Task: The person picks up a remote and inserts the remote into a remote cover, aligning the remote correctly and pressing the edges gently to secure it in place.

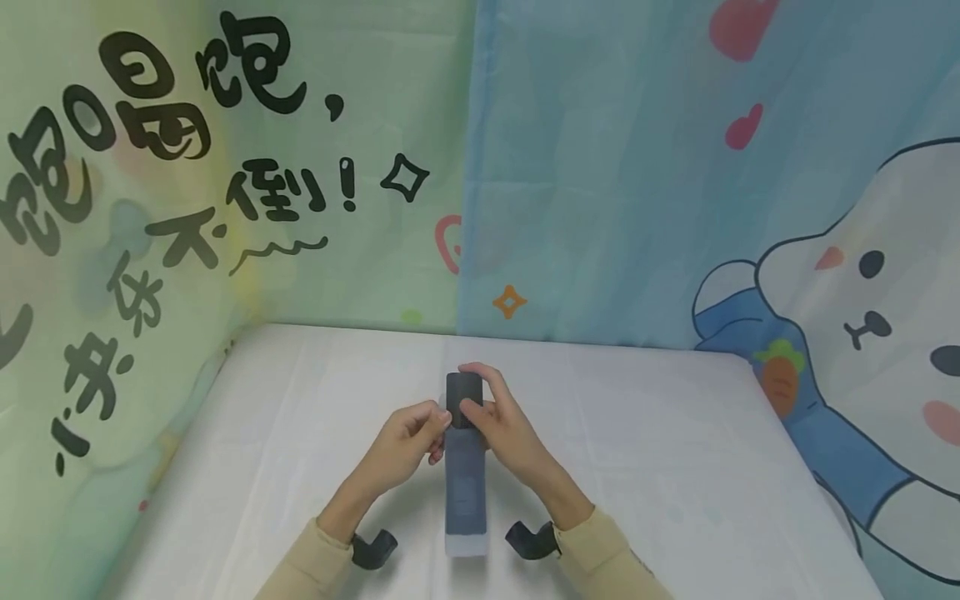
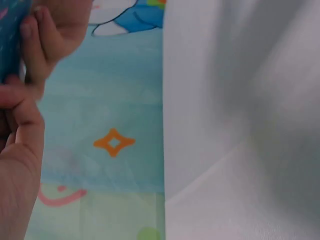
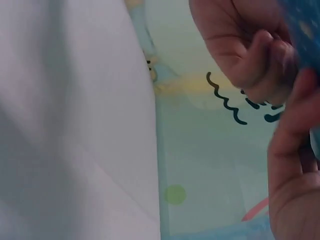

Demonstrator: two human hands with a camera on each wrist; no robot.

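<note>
In the head view a long, narrow, box-shaped package (image 1: 466,483) stands out in front of me. Its lower part is blue-grey with a pale bottom end, and its top section (image 1: 463,383) is dark. My right hand (image 1: 517,437) grips that top section, with a finger over the upper end and the thumb on the front. On the left edge, near where dark meets blue, my left hand (image 1: 401,446) pinches with thumb and curled fingers. Both wrist views show only part of the package's speckled blue side (image 2: 9,40), cut by the frame. Its contents are hidden.
A white-covered table (image 1: 300,400) spreads beneath the hands. Printed cloth curtains (image 1: 585,208) hang behind it and along the left side. Black curved pieces (image 1: 375,550) sit at both wrists by the sleeves.
</note>
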